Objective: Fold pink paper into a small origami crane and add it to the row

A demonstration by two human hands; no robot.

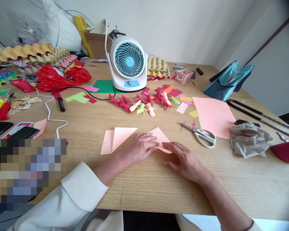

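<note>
Two hands at work on a pink paper [160,136], low over the wooden table [144,192].
Paper sits in front of the person, between both hands, its top corner pointing away. Left hand [144,147]: fingers and thumb on the paper's left side; whether it pinches or only presses, cannot tell. Right hand [186,162]: fingertips on the near right corner, thumb spread well apart from them, hand loosely curved. Just left of the left hand, a folded pink piece [120,139] lies flat. Scissors [203,136] rest to the right, near a large pink sheet [213,115]. Beyond, folded paper figures [141,108] cluster before a white fan [130,62].
</note>
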